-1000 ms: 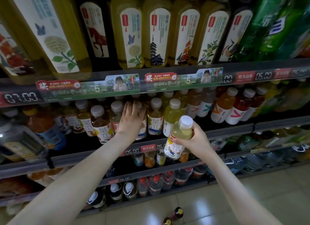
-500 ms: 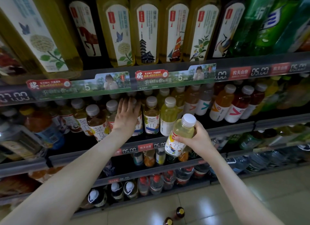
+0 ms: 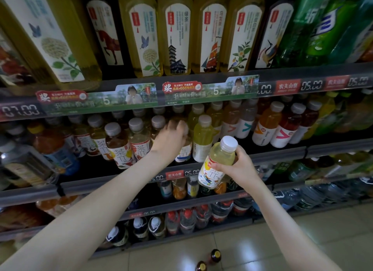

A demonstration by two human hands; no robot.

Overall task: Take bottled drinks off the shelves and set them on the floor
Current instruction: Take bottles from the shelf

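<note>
Right grip (image 3: 236, 165) is closed round a pale yellow bottle (image 3: 217, 159) with a white cap. Bottle is tilted, out in front of the middle shelf (image 3: 282, 152) rail and off the row. Thumb lies across the top of the label, fingers round the upper body.

Left grip (image 3: 173, 137) is up on the same shelf, over the top of a white-label bottle (image 3: 182, 152) in the front row, just left of a yellow bottle (image 3: 202, 141). Hand is motion-blurred, so I can't tell if the fingers are closed on it.

Two dark-capped bottles (image 3: 215, 255) stand just beside each other on the tiled floor (image 3: 302, 240), near the foot of the shelving. Tall tea bottles (image 3: 175, 34) are on the shelf above.
</note>
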